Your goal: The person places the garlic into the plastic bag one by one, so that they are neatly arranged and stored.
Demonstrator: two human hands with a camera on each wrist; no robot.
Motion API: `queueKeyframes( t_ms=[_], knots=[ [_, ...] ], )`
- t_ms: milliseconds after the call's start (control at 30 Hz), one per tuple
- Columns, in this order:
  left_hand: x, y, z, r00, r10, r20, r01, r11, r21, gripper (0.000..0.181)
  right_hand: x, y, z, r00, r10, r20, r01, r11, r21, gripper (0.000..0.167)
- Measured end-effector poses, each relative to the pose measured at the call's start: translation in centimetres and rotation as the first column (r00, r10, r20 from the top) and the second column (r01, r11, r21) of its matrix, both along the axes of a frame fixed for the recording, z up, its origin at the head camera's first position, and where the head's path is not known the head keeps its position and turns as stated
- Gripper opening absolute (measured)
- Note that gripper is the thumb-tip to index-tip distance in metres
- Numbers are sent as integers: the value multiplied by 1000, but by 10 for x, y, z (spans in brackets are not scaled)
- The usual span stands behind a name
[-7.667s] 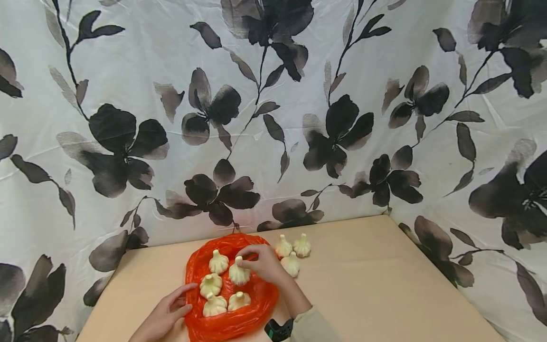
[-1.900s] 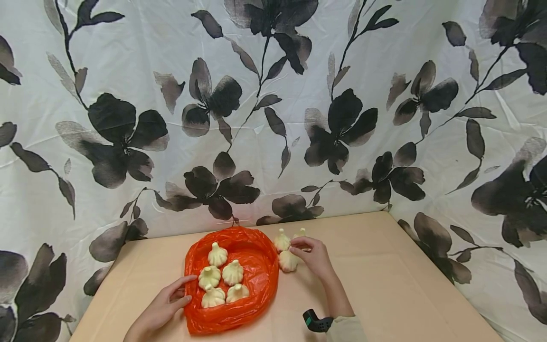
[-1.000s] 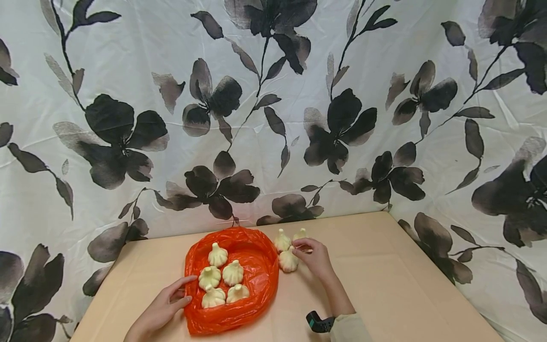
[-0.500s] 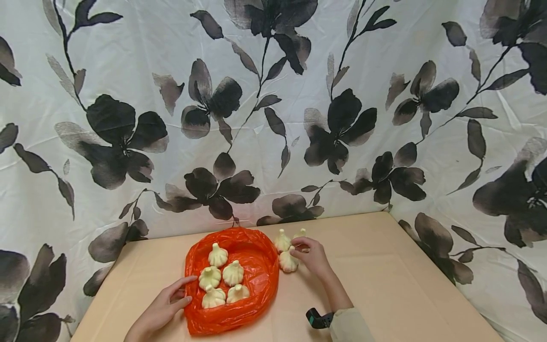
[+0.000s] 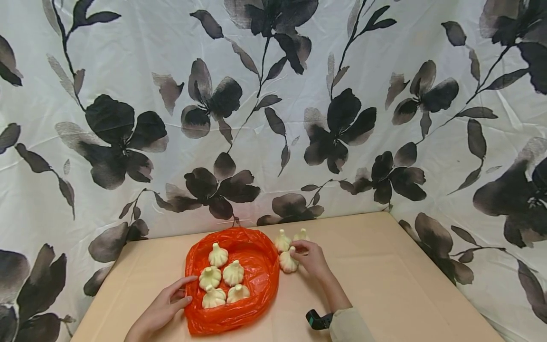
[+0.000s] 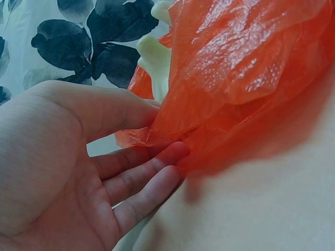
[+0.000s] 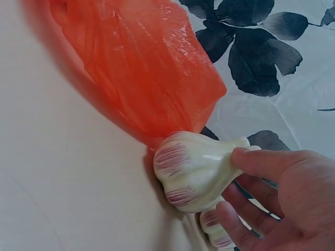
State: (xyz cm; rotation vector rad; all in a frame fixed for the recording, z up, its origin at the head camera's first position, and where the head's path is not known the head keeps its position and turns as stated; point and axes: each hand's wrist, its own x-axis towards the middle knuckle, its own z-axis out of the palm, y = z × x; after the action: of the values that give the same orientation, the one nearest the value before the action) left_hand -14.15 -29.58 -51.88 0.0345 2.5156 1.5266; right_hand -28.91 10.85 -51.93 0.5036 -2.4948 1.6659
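An orange-red plastic bag [image 5: 260, 285] lies with its mouth spread wide, and several garlic bulbs [image 5: 233, 273] sit inside it. My left hand [image 5: 164, 304] is at the bag's left edge; in the left wrist view its thumb and fingers pinch a fold of the plastic [image 6: 225, 68]. Three bulbs stand on the table right of the bag. My right hand [image 5: 315, 259] pinches the neck of the nearest of them, a pale bulb with purple streaks [image 7: 193, 170], which is close against the bag. Another bulb [image 7: 212, 227] shows partly behind the fingers.
Two more garlic bulbs, one on the left [image 5: 282, 241] and one on the right [image 5: 301, 235], stand near the table's back edge. The tan tabletop [image 5: 384, 285] stretches to the right. A floral cloth [image 5: 273, 118] hangs behind and beside it.
Several seconds ago my right hand held a bulb inside the bag; that bulb now rests there, released. The hand has moved right to a bulb outside. My left hand stays at the bag's edge.
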Motion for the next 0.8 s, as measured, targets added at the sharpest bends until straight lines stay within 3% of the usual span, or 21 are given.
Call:
queueKeyframes(
  t_ms=[567,800],
  knots=[
    [-11,9,5,998,59,30,-58,998,-20,58,-20,5,7,998,42,38,-43,999,6,16],
    [-16,8,5,999,47,26,-47,999,-11,59,-26,7,14,997,71,21,-71,997,10,17]
  ],
)
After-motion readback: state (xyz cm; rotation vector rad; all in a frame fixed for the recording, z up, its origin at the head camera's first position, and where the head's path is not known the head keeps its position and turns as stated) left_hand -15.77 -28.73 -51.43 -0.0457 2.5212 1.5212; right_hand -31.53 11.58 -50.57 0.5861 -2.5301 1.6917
